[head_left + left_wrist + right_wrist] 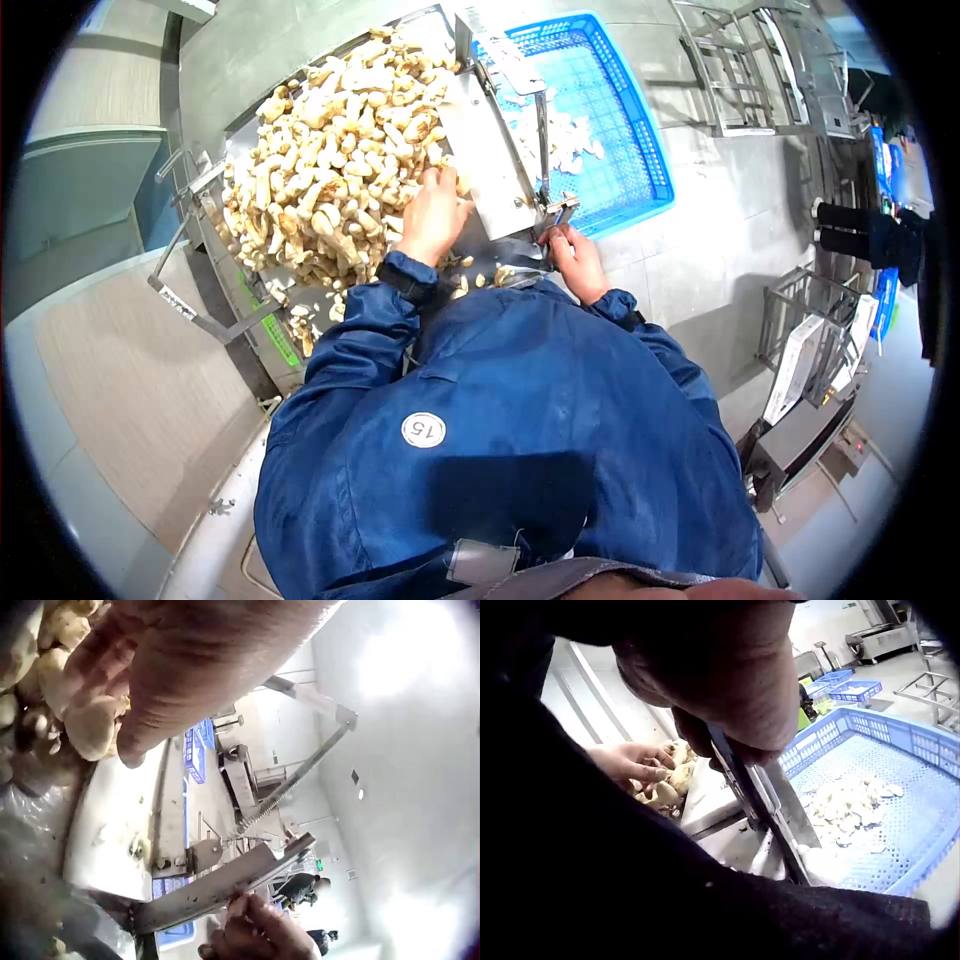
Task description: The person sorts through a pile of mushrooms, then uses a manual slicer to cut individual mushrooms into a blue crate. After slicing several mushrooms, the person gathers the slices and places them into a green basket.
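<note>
A large heap of pale, stubby mushrooms (340, 150) lies to the left of a white cutting board (485, 150). My left hand (435, 218) is at the heap's near right edge, beside the board. Its thumb and fingers pinch a pale mushroom (91, 729) in the left wrist view. Along the board's right side runs a hinged metal cutter with a long blade (210, 891). My right hand (578, 265) grips the cutter's handle at the near end; in the right wrist view its fingers wrap over the handle and partly hide it.
A blue plastic basket (655, 150) stands right of the cutter with cut white pieces (847, 810) in it. A coil spring (274, 796) runs along the cutter's arm. Small scraps (480, 280) lie near the blue jacket. Metal frames (745, 70) stand farther right.
</note>
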A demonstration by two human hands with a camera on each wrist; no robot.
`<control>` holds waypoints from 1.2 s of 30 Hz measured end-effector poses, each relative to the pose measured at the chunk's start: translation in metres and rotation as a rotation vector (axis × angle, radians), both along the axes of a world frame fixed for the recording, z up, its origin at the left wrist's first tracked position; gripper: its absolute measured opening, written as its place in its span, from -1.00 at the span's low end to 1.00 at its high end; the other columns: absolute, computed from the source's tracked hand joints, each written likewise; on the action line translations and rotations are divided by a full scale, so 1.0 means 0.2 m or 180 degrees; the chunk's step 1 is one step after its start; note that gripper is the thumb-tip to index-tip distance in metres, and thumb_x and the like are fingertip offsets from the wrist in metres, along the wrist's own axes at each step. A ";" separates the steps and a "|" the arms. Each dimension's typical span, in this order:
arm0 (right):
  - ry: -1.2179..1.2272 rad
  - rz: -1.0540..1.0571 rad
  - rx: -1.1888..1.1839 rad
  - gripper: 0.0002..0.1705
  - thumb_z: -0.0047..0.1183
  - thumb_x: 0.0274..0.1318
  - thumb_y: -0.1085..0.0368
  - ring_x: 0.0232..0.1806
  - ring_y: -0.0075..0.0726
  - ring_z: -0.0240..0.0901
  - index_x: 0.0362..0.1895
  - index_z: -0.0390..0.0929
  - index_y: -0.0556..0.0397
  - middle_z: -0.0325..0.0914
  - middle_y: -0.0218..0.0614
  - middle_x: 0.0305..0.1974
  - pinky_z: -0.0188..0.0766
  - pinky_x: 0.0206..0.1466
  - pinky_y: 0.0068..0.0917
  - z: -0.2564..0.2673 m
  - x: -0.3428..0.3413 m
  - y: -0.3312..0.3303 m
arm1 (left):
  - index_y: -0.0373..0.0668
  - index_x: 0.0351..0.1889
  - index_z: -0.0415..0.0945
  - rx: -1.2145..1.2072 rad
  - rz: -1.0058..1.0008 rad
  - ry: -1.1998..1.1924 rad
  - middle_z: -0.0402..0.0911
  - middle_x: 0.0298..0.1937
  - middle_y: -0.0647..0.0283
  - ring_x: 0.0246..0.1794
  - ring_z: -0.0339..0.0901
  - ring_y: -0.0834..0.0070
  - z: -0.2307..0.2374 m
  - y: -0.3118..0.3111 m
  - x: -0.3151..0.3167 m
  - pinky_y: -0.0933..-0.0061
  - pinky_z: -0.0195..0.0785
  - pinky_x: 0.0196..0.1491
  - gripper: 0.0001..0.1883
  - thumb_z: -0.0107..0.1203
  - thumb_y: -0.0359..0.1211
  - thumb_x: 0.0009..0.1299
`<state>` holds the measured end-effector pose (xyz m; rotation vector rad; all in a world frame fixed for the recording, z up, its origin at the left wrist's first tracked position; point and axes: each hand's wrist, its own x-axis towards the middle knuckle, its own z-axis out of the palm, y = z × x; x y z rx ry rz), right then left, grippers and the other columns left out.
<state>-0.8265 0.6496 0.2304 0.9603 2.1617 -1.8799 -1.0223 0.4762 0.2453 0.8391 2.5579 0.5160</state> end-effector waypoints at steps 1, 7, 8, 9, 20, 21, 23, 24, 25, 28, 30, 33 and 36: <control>0.0032 -0.0026 0.0067 -0.65 -0.13 0.36 0.14 -0.39 -0.50 0.33 -0.26 0.56 0.15 0.46 -0.36 -0.49 0.31 -0.25 -0.46 -0.01 0.00 0.00 | -0.29 0.12 0.36 0.0214 0.0046 -0.0026 0.48 -0.01 -0.06 -0.13 0.56 0.04 -0.02 -0.02 0.01 0.12 0.44 -0.06 -0.51 0.19 -0.22 0.32; 0.0231 -0.0067 0.0121 -0.66 -0.12 0.36 0.16 -0.42 -0.49 0.29 -0.25 0.57 0.17 0.44 -0.34 -0.51 0.30 -0.29 -0.44 0.00 0.00 -0.01 | -0.20 -0.09 0.53 0.0510 0.0320 0.0263 0.59 -0.20 0.03 -0.21 0.58 0.12 -0.05 -0.32 -0.09 0.20 0.44 -0.18 -0.76 0.13 -0.30 0.35; 0.0205 -0.0065 0.0128 -0.66 -0.12 0.36 0.16 -0.41 -0.49 0.30 -0.25 0.57 0.17 0.45 -0.34 -0.50 0.31 -0.28 -0.44 0.00 0.00 -0.01 | -0.20 -0.20 0.58 0.0180 0.0208 0.0358 0.61 -0.28 0.06 -0.28 0.58 0.08 0.01 -0.33 -0.10 0.20 0.44 -0.23 -0.82 0.14 -0.31 0.34; 0.0179 -0.0062 0.0140 -0.66 -0.12 0.36 0.16 -0.40 -0.49 0.31 -0.25 0.57 0.16 0.46 -0.33 -0.49 0.32 -0.27 -0.45 0.00 0.00 -0.01 | -0.19 -0.24 0.58 0.0363 0.0037 0.0368 0.60 -0.29 0.05 -0.32 0.57 0.05 -0.04 -0.37 -0.11 0.17 0.44 -0.24 -0.83 0.14 -0.30 0.33; 0.0150 -0.0001 0.0227 -0.67 -0.12 0.34 0.18 -0.25 -0.35 0.48 -0.26 0.56 0.19 0.58 -0.19 -0.35 0.37 -0.09 -0.40 -0.01 0.01 -0.01 | -0.21 -0.39 0.50 -0.0449 -0.0627 0.0822 0.53 -0.31 0.14 -0.30 0.60 0.16 -0.10 -0.19 -0.08 0.16 0.47 -0.28 -0.92 0.10 -0.40 0.21; 0.0173 -0.0029 0.0205 -0.67 -0.12 0.34 0.18 -0.25 -0.35 0.47 -0.26 0.56 0.20 0.58 -0.19 -0.35 0.37 -0.10 -0.40 -0.01 0.01 -0.01 | -0.24 -0.38 0.51 -0.0291 -0.0650 0.0762 0.53 -0.31 0.13 -0.31 0.60 0.16 -0.03 -0.19 -0.09 0.17 0.47 -0.26 -0.88 0.12 -0.37 0.22; 0.0167 -0.0112 0.0148 -0.67 -0.12 0.33 0.18 -0.26 -0.37 0.46 -0.26 0.56 0.20 0.57 -0.22 -0.36 0.37 -0.11 -0.41 -0.04 0.02 -0.01 | -0.27 -0.32 0.53 0.0355 -0.0366 0.0196 0.52 -0.31 0.13 -0.31 0.60 0.18 0.02 -0.15 -0.11 0.22 0.48 -0.25 -0.80 0.16 -0.31 0.24; 0.0179 -0.0128 0.0120 -0.67 -0.12 0.33 0.18 -0.26 -0.37 0.46 -0.26 0.56 0.20 0.57 -0.22 -0.36 0.37 -0.11 -0.41 -0.05 0.02 -0.02 | -0.28 -0.29 0.54 0.0673 -0.0202 -0.0087 0.52 -0.31 0.12 -0.31 0.60 0.20 0.06 -0.12 -0.12 0.24 0.48 -0.24 -0.76 0.18 -0.28 0.25; 0.0193 -0.0131 0.0094 -0.67 -0.11 0.33 0.18 -0.26 -0.37 0.46 -0.25 0.56 0.20 0.57 -0.22 -0.35 0.37 -0.11 -0.41 -0.05 0.02 -0.02 | -0.31 -0.20 0.56 0.0797 -0.0195 -0.0243 0.54 -0.30 0.13 -0.32 0.61 0.29 0.09 -0.06 -0.14 0.32 0.48 -0.24 -0.69 0.17 -0.22 0.32; 0.0096 0.0034 0.0283 -0.68 -0.12 0.34 0.18 -0.28 -0.40 0.44 -0.24 0.56 0.17 0.56 -0.22 -0.38 0.37 -0.13 -0.41 -0.02 0.01 -0.02 | -0.32 -0.16 0.54 0.1503 0.0599 -0.1456 0.63 -0.32 0.11 -0.41 0.62 0.36 -0.02 0.21 -0.19 0.38 0.48 -0.30 -0.68 0.17 -0.22 0.33; 0.0047 -0.0093 0.0036 -0.69 -0.12 0.34 0.17 -0.29 -0.37 0.44 -0.22 0.55 0.15 0.55 -0.22 -0.39 0.37 -0.14 -0.41 -0.05 0.02 -0.01 | -0.33 -0.10 0.50 0.1967 0.1190 -0.1966 0.67 -0.38 0.09 -0.47 0.65 0.34 -0.27 0.36 -0.21 0.40 0.46 -0.35 -0.65 0.15 -0.22 0.33; 0.0085 0.0046 0.0273 -0.71 -0.11 0.33 0.19 -0.29 -0.35 0.45 -0.21 0.55 0.15 0.56 -0.23 -0.37 0.38 -0.14 -0.41 -0.01 0.01 -0.01 | -0.47 -0.16 0.39 0.1753 0.1536 -0.1691 0.61 -0.39 0.10 -0.49 0.61 0.48 -0.40 0.50 -0.22 0.55 0.49 -0.45 -0.71 0.14 -0.38 0.36; 0.0260 0.0069 0.0431 -0.70 -0.11 0.33 0.19 -0.25 -0.36 0.48 -0.21 0.56 0.16 0.58 -0.20 -0.33 0.39 -0.12 -0.39 -0.02 0.01 -0.01 | -0.44 -0.15 0.39 0.1539 0.1032 -0.1015 0.59 -0.40 0.11 -0.51 0.60 0.47 -0.48 0.49 -0.20 0.57 0.49 -0.44 -0.76 0.10 -0.41 0.38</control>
